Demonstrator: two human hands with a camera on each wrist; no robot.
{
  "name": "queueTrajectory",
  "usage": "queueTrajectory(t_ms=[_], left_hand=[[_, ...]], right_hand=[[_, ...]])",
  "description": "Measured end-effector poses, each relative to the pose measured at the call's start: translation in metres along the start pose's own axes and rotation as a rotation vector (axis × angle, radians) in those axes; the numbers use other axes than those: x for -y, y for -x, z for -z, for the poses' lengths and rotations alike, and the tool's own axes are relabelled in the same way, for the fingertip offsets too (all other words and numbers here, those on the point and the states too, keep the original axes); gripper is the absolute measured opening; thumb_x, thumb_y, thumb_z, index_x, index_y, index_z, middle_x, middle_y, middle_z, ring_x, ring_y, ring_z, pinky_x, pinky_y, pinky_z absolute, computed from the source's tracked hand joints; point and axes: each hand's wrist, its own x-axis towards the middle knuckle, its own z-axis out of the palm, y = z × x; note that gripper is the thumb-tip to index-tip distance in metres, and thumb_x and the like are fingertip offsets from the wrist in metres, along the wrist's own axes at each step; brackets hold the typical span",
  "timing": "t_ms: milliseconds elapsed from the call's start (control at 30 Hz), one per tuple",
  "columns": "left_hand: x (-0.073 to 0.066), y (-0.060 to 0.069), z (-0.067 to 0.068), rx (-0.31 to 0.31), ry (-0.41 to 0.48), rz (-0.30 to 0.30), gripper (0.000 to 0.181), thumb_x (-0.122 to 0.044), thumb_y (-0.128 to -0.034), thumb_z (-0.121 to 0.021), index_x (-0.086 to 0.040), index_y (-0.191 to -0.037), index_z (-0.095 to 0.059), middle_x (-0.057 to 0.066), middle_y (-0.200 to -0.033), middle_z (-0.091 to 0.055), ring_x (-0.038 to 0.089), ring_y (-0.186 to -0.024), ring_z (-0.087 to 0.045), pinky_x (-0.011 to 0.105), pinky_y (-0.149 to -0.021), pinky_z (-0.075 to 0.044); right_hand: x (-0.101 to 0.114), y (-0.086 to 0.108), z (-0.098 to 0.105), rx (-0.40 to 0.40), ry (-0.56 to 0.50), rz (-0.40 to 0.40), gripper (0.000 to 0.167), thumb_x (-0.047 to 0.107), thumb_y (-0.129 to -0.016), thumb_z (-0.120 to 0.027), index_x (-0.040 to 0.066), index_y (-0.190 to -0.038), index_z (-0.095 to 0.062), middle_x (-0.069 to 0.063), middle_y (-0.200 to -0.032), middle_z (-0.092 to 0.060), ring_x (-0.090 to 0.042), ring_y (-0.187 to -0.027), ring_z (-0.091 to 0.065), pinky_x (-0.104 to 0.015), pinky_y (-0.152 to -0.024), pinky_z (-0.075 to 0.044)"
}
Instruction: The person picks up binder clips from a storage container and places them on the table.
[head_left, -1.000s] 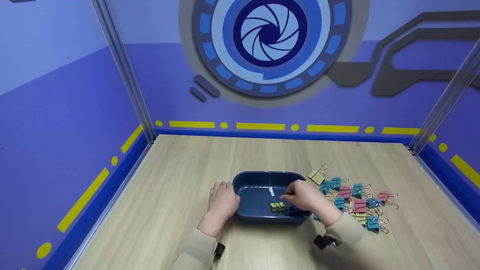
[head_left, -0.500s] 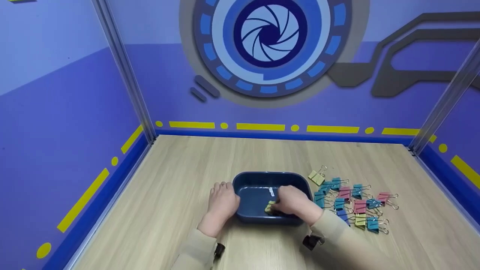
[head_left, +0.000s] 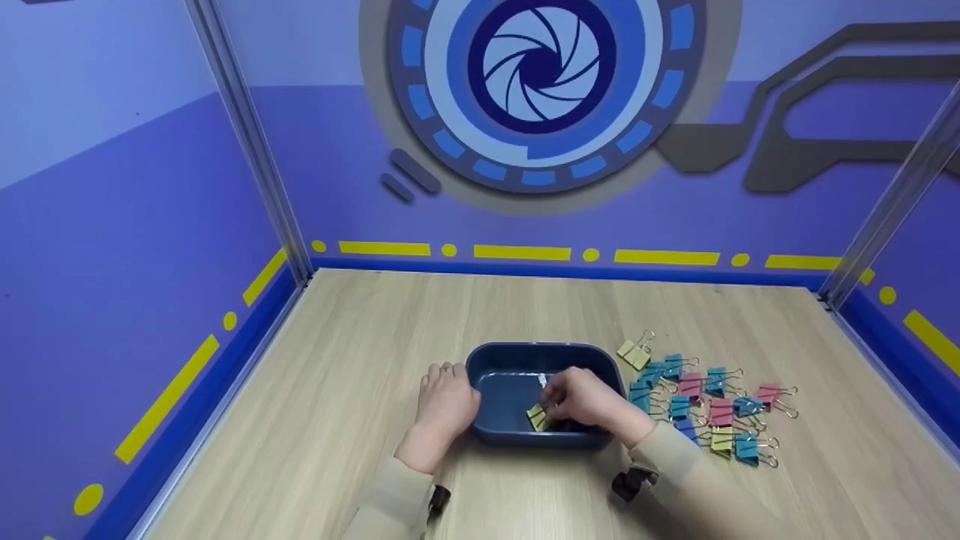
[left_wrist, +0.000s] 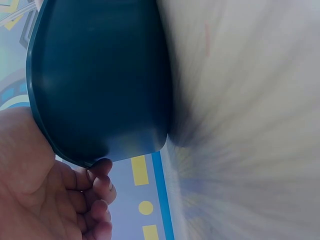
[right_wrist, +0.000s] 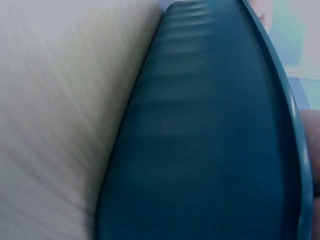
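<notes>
A dark blue tray (head_left: 491, 435) stands on the wooden table, its outer wall filling much of both wrist views. My left hand (head_left: 447, 401) holds its left end, with curled fingers (left_wrist: 102, 187) outside the wall and the thumb side against the rim. Inside the tray, my right hand (head_left: 585, 397) pinches a tilted yellow binder clip (head_left: 537, 418) near the front wall. The bent fingers partly cover that clip and hide the floor at the tray's right end. A small white label (head_left: 543, 381) shows behind the fingertips. Only slivers of the right hand appear in the right wrist view.
Several teal, pink, blue and yellow binder clips, such as a pink one (head_left: 721, 412), lie in a loose group right of the tray. A separate yellow clip (head_left: 634, 354) lies near the tray's back right corner. Patterned panels wall the table in.
My right hand has come down and left into the tray onto the yellow binder clip. That clip has shifted left and tilted. The left hand and tray have stayed put.
</notes>
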Motion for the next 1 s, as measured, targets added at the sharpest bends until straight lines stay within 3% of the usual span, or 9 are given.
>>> queueTrajectory(t_ms=[200,567,1000], left_hand=[[0.0,0.002,0.001,-0.014,0.005,-0.012,0.025,-0.015,-0.0863,-0.061,0.004,-0.102,-0.064,0.02,-0.098,-0.065,0.037,-0.098,-0.056,0.046,-0.084,-0.045],[0.001,0.0,-0.001,-0.014,0.016,-0.007,0.025,-0.015,-0.0866,-0.062,0.005,-0.102,-0.065,0.02,-0.098,-0.065,0.037,-0.1,-0.056,0.047,-0.085,-0.045],[0.0,0.001,0.0,-0.026,0.013,-0.017,0.024,-0.015,-0.0861,-0.063,0.004,-0.1,-0.064,0.021,-0.097,-0.065,0.037,-0.098,-0.056,0.047,-0.084,-0.045]], right_hand=[[-0.008,0.001,0.001,0.023,-0.074,0.014,0.011,0.009,-0.075,-0.086,0.009,-0.085,-0.08,0.001,-0.074,-0.075,0.004,-0.066,-0.059,-0.018,-0.064,-0.049],[-0.014,0.0,-0.001,0.044,-0.12,0.047,0.008,0.011,-0.078,-0.083,0.009,-0.084,-0.079,0.0,-0.075,-0.076,0.006,-0.065,-0.057,-0.016,-0.064,-0.047],[-0.017,-0.002,0.004,-0.023,-0.234,-0.041,0.01,0.013,-0.08,-0.084,0.008,-0.087,-0.079,-0.004,-0.077,-0.075,-0.003,-0.064,-0.058,-0.019,-0.061,-0.046]])
